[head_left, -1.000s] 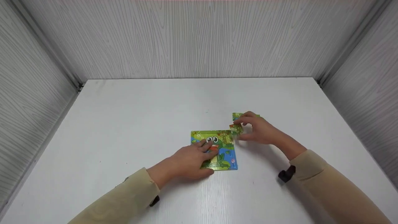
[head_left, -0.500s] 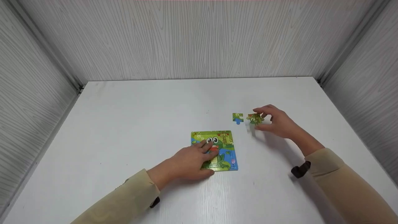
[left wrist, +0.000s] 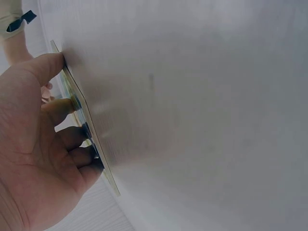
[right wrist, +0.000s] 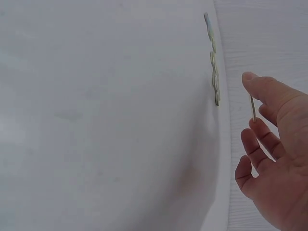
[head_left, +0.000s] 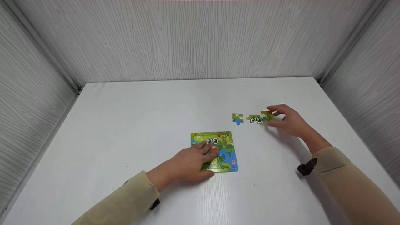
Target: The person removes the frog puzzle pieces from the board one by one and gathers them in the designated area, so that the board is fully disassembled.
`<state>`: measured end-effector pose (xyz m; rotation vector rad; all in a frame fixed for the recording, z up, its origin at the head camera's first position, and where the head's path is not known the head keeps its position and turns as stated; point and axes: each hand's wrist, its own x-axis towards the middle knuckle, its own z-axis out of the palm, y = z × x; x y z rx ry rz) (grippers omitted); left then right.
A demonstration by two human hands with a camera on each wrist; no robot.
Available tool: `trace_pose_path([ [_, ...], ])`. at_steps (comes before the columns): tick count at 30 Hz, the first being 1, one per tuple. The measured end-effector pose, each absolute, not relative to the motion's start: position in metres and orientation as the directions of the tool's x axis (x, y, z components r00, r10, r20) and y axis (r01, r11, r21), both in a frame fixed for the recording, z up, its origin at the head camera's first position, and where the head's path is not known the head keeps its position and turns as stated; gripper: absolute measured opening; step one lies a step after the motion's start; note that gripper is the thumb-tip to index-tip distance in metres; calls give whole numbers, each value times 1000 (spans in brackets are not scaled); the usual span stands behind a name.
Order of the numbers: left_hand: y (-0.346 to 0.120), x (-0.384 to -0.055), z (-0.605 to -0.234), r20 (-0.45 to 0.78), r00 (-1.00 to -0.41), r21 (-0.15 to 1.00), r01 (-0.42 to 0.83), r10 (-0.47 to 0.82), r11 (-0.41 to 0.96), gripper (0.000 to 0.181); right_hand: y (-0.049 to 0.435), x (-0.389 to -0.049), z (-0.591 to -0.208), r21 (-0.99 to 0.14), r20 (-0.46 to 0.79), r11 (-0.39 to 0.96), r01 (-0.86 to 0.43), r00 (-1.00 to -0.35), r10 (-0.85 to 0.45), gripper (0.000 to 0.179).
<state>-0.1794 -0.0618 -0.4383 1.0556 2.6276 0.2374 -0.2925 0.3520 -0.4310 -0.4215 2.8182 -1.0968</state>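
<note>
A square frog puzzle board lies flat in the middle of the white table. Across its left part rests my left hand, fingers spread over the frog picture and thumb at the near edge. In the left wrist view that hand touches the board, seen edge-on. Farther back on the right, my right hand pinches a green-brown puzzle piece between thumb and fingers. The right wrist view shows this piece as a thin edge, raised off the table.
Left of the held piece lies a puzzle piece with frog eyes. Beyond it is a green and blue corner piece. The white table meets a pale wood-grain wall at its back, with side walls left and right.
My right hand has carried its puzzle piece from beside the board back and to the right, uncovering the frog-eyes piece. My left hand has stayed on the board.
</note>
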Motion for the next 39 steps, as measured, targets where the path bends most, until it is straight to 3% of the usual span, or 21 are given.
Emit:
trace_pose_path([
  [15,-62,-179,-437,-216,-686,261,645,695,718,72,369,-297,-444,-674,-75,732,-98,-977,-200,66],
  [39,-62,-180,-438,-222,-687,251,645,692,722,72,372,-300,-449,-691,-112,720,-57,-976,-185,68],
])
